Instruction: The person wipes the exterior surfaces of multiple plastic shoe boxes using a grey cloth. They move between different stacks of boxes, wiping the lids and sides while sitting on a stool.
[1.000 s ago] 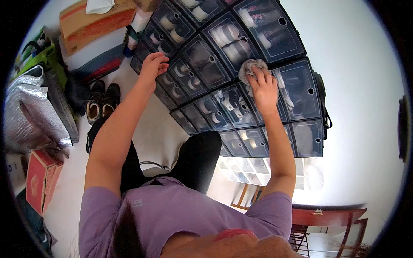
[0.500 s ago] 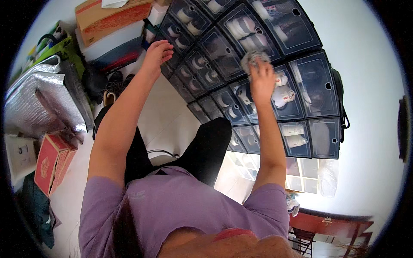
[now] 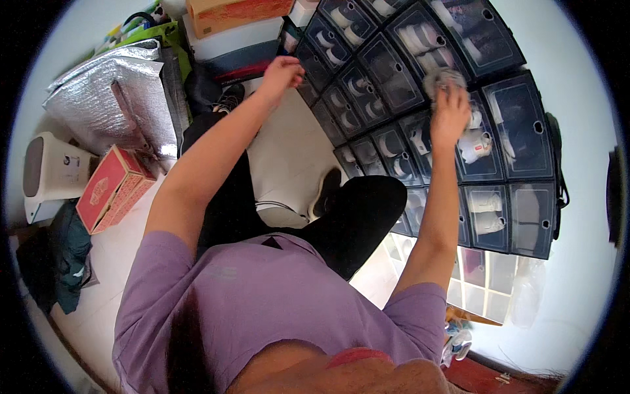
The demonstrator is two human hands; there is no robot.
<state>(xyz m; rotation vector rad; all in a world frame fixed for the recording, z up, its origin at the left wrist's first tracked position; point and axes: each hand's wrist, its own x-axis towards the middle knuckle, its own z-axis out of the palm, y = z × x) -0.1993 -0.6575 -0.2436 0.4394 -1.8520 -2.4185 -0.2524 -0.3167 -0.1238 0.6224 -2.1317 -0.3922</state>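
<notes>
Right hand [image 3: 451, 118] grips a crumpled grey cloth [image 3: 437, 81] against the black rack of clear-fronted shoe boxes [image 3: 532, 213], inside its right edge, left hand [image 3: 282, 73] loose, seemingly empty; flat, even pressure should serve best.

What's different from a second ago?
The view swung left, so the clear-fronted boxes slid right in the picture. Against them, the right hand shifted left, uncovering white sneakers; the left hand also shifted left. Nothing was let go: the right still holds the grey cloth, the left stays empty.
</notes>
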